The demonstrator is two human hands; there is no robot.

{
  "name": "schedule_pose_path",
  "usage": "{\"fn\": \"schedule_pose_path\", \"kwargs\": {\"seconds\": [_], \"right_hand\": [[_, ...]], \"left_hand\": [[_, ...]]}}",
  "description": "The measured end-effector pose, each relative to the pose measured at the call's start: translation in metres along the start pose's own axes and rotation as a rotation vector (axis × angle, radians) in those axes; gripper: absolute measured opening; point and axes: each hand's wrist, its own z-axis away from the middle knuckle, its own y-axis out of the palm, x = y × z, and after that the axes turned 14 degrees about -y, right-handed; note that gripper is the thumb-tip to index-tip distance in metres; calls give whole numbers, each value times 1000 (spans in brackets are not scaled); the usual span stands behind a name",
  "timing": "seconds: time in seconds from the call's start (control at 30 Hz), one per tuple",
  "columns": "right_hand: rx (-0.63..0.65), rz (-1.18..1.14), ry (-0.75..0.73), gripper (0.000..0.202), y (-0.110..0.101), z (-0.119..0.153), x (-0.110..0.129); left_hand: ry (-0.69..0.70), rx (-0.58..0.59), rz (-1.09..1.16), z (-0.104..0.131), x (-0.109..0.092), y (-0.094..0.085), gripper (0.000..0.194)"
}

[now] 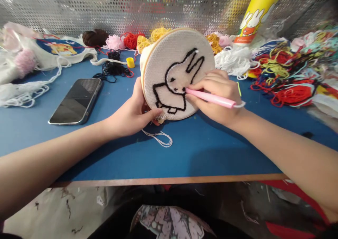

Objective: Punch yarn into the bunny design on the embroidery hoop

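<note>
My left hand (139, 108) grips the lower left rim of a round embroidery hoop (158, 68), its thumb on the front and its other fingers partly hidden behind. The hoop is tilted up toward me and holds pale cloth with a rabbit outlined in black yarn. In my right hand (220, 94) is a pink punch needle pen (211, 97), its tip at the cloth near the lower right of the rabbit's head. White yarn comes out of the pen's back end. Below the hoop a loop of white yarn (161, 140) lies on the table.
A phone (76, 101) lies on the blue table (163, 165) to the left. Black yarn (113, 68) and a yellow cap (130, 62) are behind it. White yarn (232, 62), a multicoloured yarn heap (287, 73) and a yellow tube (257, 13) stand right. Perforated metal (105, 6) borders the back.
</note>
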Motion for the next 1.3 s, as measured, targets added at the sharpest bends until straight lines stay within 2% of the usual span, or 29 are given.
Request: {"fn": "schedule_pose_path", "kwargs": {"seconds": [0.3, 0.47, 0.7, 0.87, 1.07, 1.3], "right_hand": [[29, 27, -17, 9, 4, 3, -2], [31, 52, -33, 10, 4, 3, -2], [20, -58, 7, 10, 2, 3, -1], [60, -59, 35, 3, 0, 2, 1], [-11, -91, -35, 7, -3, -1, 3], [-89, -104, -20, 8, -11, -6, 8]], "left_hand": [[-21, 0, 5, 0, 0, 1, 46], [-16, -36, -23, 0, -1, 1, 53], [-104, -27, -15, 4, -6, 2, 59], [-106, -12, 9, 5, -8, 4, 56], [-100, 2, 73, 6, -7, 3, 51], [-162, -19, 40, 7, -8, -1, 46]]}}
